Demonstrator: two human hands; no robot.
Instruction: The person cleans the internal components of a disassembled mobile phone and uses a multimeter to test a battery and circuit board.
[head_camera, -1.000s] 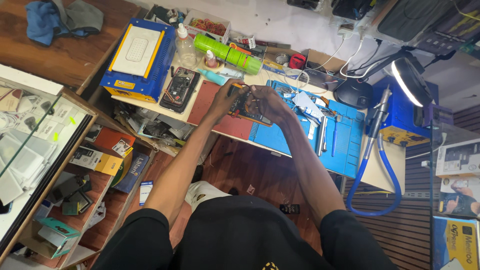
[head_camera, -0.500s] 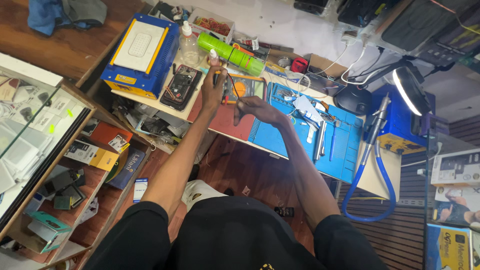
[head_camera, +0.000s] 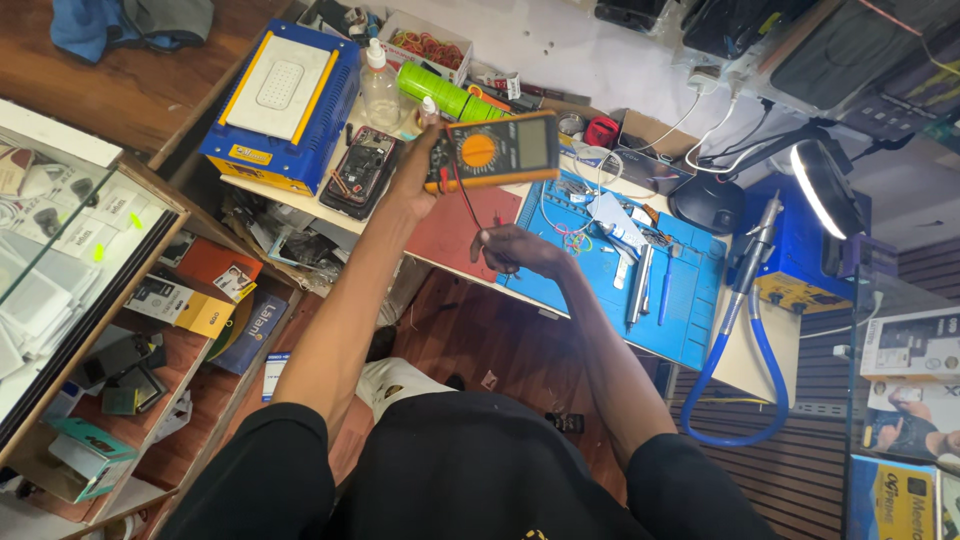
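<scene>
Lifted off the bench now: orange multimeter (head_camera: 490, 150), gripped in left hand (head_camera: 420, 165). Right hand (head_camera: 510, 245) pinching probe leads (head_camera: 470, 205). Mid-measurement; next, steadying probes onto contacts.

Left hand (head_camera: 420, 165) now raised holding orange multimeter (head_camera: 492, 150), right hand (head_camera: 510, 248) drawn back

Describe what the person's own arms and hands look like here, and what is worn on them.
Both arms are bare from the upper arm down, coming out of the short sleeves of a black shirt. The left hand and right hand are bare too: no gloves, and no watch, ring or band can be made out at this size.
</scene>
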